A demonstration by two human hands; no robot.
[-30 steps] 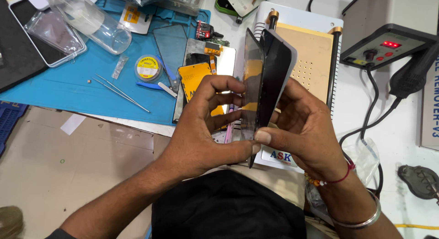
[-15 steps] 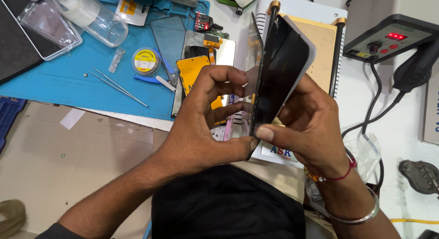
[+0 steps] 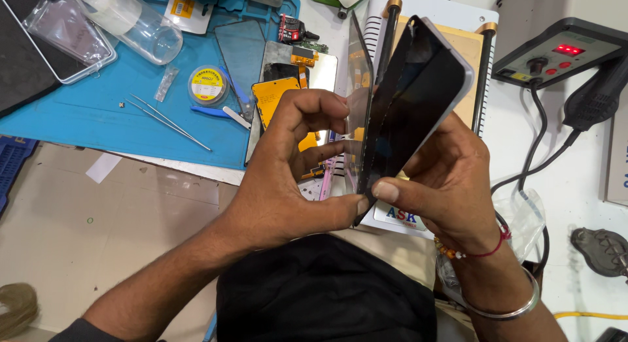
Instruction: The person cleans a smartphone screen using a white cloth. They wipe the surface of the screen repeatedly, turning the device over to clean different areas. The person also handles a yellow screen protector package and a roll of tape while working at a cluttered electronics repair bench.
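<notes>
Glossy black phone screen (image 3: 418, 100), thin glass sheet (image 3: 358, 113)

Bare surface (image 3: 131, 218) lies open left of the hands (image 3: 366, 185). Ahead, tweezers (image 3: 170, 123), a tape roll (image 3: 208, 85) and phone parts (image 3: 288, 87) crowd the blue mat (image 3: 78, 113). To the right, black cables (image 3: 543, 152) and a control box (image 3: 556, 54) hem the passage.

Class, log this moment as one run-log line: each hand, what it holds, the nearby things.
left hand: grips thin glass sheet | right hand: grips dark phone screen | edges meet at bottom, fanned apart above | nearby: tweezers, blue mat
</notes>
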